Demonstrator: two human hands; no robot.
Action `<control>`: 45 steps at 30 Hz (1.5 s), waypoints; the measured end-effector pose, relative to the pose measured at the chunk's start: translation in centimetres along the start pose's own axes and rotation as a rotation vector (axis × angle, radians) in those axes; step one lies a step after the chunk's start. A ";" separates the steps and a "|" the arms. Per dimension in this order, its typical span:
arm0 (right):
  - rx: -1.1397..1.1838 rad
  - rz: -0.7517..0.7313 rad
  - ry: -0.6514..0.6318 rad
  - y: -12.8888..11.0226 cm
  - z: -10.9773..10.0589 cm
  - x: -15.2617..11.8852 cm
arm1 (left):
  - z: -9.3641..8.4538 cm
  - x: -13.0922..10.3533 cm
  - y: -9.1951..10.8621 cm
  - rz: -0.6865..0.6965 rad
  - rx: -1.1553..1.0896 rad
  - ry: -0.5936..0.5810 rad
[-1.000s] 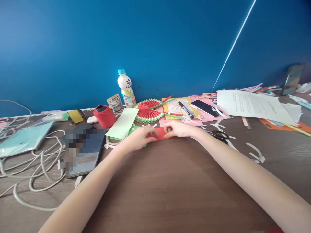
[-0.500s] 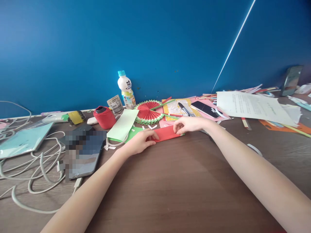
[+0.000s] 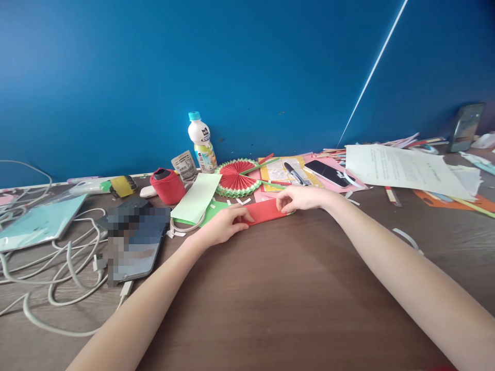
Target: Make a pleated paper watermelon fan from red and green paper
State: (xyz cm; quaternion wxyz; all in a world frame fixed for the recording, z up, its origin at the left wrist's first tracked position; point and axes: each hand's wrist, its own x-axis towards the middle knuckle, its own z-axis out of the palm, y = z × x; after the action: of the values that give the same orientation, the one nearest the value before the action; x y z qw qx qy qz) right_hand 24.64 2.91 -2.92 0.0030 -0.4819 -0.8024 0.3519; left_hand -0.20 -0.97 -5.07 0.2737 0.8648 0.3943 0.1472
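1 left hand (image 3: 227,224), 1 right hand (image 3: 299,199) | each grip: holding 1 red paper strip (image 3: 265,212) | 1 pleated fan (image 3: 232,179)

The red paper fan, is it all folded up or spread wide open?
Spread open. The paper fan makes a round disc, its red pleats reaching out all around to a green zigzag edge.

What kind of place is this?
It looks like a desk or table used for paper crafts, perhaps at home or in a classroom. You can tell from the folded paper fan, the red paper under the hands and the marker.
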 end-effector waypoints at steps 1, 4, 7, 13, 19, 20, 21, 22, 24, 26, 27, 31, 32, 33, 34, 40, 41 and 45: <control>-0.010 -0.002 0.008 -0.1 0.1 0.0 | 0.0 0.0 0.0 0.004 -0.001 0.001; -0.035 -0.011 0.021 -0.3 0.2 0.0 | 0.0 0.0 0.0 0.015 0.000 -0.002; -0.044 -0.021 0.010 -0.2 0.1 0.1 | 0.0 0.1 0.0 0.020 0.009 -0.005; -0.213 0.190 0.049 0.3 -0.1 -0.1 | 0.0 0.0 0.1 0.019 0.018 0.000; -0.365 0.428 0.025 -0.8 -0.3 -0.6 | 0.0 -0.4 0.2 -0.003 0.037 0.034; -0.371 0.427 0.032 -0.9 -0.2 -0.6 | -0.1 -0.4 0.2 0.004 0.052 0.046; -0.369 0.402 0.047 -1.0 -0.2 -0.5 | -0.1 -0.5 0.2 0.017 0.074 0.056; -0.358 0.350 0.067 -1.0 -0.1 -0.4 | -0.1 -0.5 0.3 0.035 0.104 0.064; -0.325 0.195 0.106 -1.1 0.2 -0.3 | -0.2 -0.5 0.4 0.079 0.170 0.074; -0.279 0.039 0.141 -1.4 0.5 -0.2 | -0.3 -0.4 0.5 0.100 0.219 0.090; -0.245 -0.019 0.151 -1.6 0.6 -0.2 | -0.3 -0.4 0.5 0.094 0.227 0.104; -0.112 -0.120 0.108 -2.5 0.6 -0.5 | -0.8 -0.1 0.6 0.029 0.146 0.175; -0.107 -0.134 0.104 -2.6 0.4 -0.7 | -0.9 -0.1 0.6 0.011 0.118 0.191; -0.110 -0.146 0.114 -2.8 0.2 -0.8 | -1.2 0.0 0.6 -0.011 0.095 0.200; -0.113 -0.158 0.135 -2.8 -0.1 -1.0 | -1.4 0.0 0.7 -0.038 0.076 0.202; -0.044 -0.139 0.202 -2.8 -1.6 -2.4 | -3.0 -0.4 0.9 -0.124 -0.057 0.147; -0.022 -0.135 0.205 -2.8 -1.7 -2.5 | -3.2 -0.4 0.8 -0.132 -0.086 0.128; 0.047 -0.126 0.161 -2.4 -1.7 -2.4 | -3.4 -0.5 0.4 -0.182 -0.104 0.071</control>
State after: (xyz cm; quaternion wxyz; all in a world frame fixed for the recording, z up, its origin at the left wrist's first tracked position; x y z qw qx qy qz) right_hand 24.68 1.30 0.52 0.1007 -0.4571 -0.8198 0.3300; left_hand -1.87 -0.37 -2.07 0.3164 0.8043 0.4725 0.1727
